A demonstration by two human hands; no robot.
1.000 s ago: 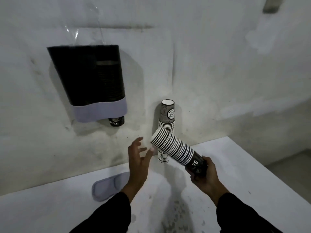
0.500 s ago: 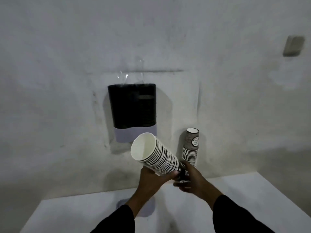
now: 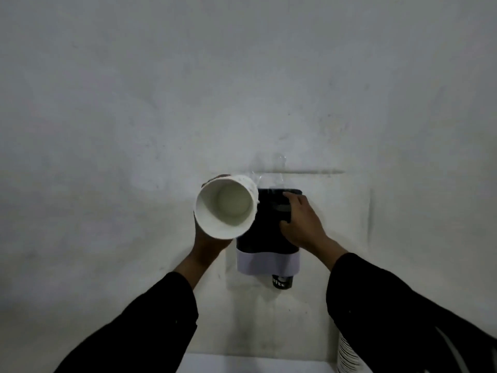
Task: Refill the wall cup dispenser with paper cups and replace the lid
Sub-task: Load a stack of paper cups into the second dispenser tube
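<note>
two hands are raised in front of a pale, scuffed wall (image 3: 134, 103), both coming out of dark sleeves (image 3: 150, 324). the left hand (image 3: 208, 239) is wrapped around a stack of paper cups (image 3: 225, 207), gripping it from below and behind; the stack is tipped so its open white mouth faces the camera, and only the inside of the front cup and a little of the rim edge can be seen, so the number of cups in it cannot be told. the stack sits just to the left of the wall cup dispenser (image 3: 265, 232) and overlaps its upper left corner in this view; whether it touches the dispenser cannot be told.

the right hand (image 3: 302, 220) lies flat against the dark front of the dispenser near its top, fingers (image 3: 291, 196) spread loosely and curled over the upper part of the body, thumb lower down. it holds nothing loose. the dispenser is fixed to the wall, dark above with a light grey band (image 3: 267, 263) at its base. a single black cup (image 3: 281, 281) with white lettering pokes out beneath that band. a bit of clear plastic (image 3: 279, 168) sticks up above the open top.

at the lower right edge, partly hidden by the right sleeve, a second stack of striped cups (image 3: 347, 354) stands on the white bench (image 3: 242, 366), of which only a strip shows at the bottom.
</note>
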